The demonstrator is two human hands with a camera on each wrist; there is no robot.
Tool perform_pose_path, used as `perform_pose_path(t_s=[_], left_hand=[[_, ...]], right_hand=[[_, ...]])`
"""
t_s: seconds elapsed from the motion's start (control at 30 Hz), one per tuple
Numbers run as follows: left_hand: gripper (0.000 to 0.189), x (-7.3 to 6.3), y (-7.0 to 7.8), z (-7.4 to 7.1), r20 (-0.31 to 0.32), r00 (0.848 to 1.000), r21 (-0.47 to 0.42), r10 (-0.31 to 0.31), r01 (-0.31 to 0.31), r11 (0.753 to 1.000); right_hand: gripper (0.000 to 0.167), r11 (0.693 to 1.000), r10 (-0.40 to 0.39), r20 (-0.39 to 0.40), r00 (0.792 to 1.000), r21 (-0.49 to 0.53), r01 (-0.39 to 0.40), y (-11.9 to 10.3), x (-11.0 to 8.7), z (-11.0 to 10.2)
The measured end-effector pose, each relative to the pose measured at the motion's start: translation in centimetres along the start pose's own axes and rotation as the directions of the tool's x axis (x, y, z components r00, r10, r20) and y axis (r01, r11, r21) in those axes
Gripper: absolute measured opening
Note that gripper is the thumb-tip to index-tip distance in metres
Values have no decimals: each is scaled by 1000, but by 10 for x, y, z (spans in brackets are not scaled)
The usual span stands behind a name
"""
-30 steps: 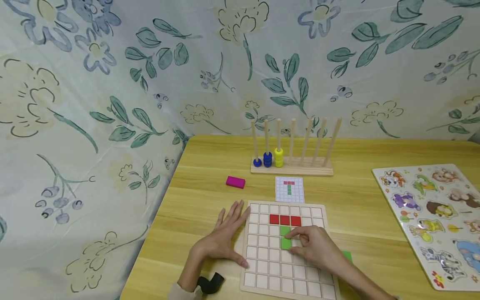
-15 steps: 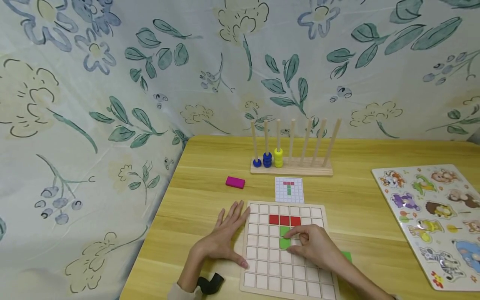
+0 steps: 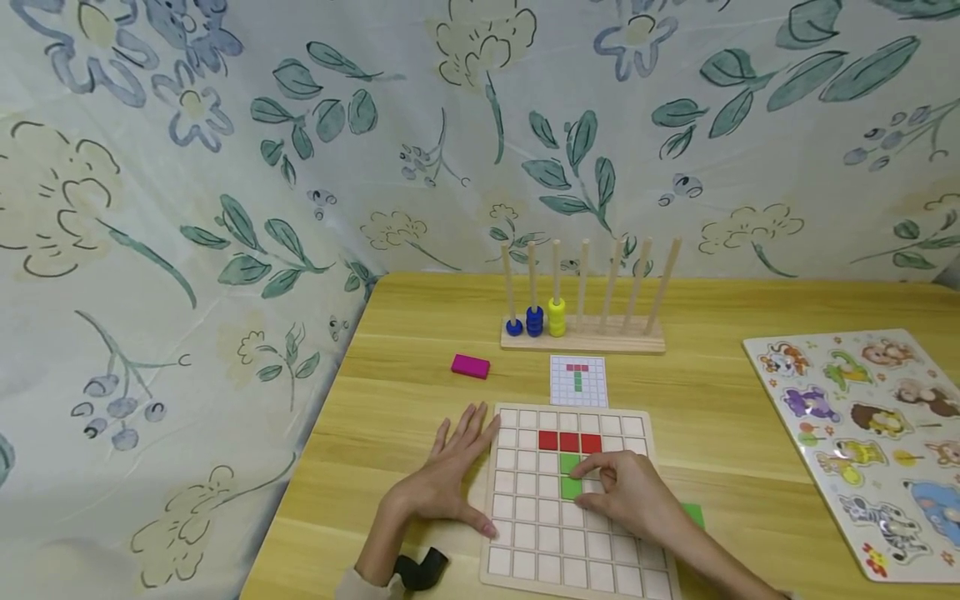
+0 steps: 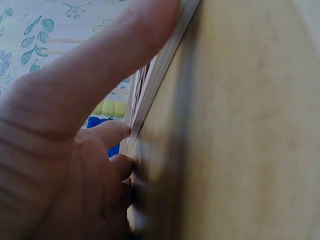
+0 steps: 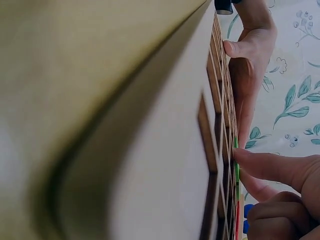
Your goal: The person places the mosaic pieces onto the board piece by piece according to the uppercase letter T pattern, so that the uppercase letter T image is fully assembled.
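Note:
A wooden grid board [image 3: 525,533] lies on the table, with a row of red tiles [image 3: 569,442] and a green tile [image 3: 570,463] below the middle one. Directly under that, my right hand [image 3: 630,492] pinches a second green tile [image 3: 572,487] at its cell, between thumb and index finger. In the right wrist view the thumb tip [image 5: 241,155] meets the green on the board. My left hand [image 3: 442,479] rests spread beside the board's left edge, its thumb and index fingertip touching that edge. A pattern card [image 3: 577,381] with a red and green T lies behind the board.
A peg stand [image 3: 585,337] with blue and yellow beads is at the back. A magenta block [image 3: 470,366] lies left of the card, and a black curved piece [image 3: 422,568] by the left wrist. More green [image 3: 693,514] shows beside the right forearm. An animal puzzle [image 3: 862,450] lies right.

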State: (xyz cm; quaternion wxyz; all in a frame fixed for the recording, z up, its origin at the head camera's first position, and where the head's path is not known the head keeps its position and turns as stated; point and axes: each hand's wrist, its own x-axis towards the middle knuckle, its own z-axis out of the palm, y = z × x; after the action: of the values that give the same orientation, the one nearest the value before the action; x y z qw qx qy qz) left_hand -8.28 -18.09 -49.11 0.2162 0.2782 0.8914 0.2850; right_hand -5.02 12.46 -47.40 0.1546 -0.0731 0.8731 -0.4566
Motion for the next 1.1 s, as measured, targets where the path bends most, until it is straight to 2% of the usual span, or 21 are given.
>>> perform_pose_path(t_s=[0.27,0.47,0.6,0.73,0.9,1.1], left_hand=[[147,1,0,0,-5,1000,-2,7,-7,1000],[148,1,0,2,-5,1000,13,0,0,1000],[149,0,0,1,-6,1000,11,-7,7,1000],[148,0,0,2,-5,1000,0,-4,4,1000],[148,0,0,1,1,1000,1,-7,7,1000],[148,1,1,1,7,1000,8,-16,15,1000]], right_hand=[[24,999,28,5,1000,29,-28,2,-1,-7],[29,999,31,-44,999,45,-29,10,-18,-44],[34,1000,10,-112,994,27,-8,28,-36,-71],[36,1000,-2,-180,984,-23,-2,51,-53,-87],[39,993,44,-190,981,-102,-65,73,-68,-96],[41,987,50,-202,978,-142,-80,86,-77,-91]])
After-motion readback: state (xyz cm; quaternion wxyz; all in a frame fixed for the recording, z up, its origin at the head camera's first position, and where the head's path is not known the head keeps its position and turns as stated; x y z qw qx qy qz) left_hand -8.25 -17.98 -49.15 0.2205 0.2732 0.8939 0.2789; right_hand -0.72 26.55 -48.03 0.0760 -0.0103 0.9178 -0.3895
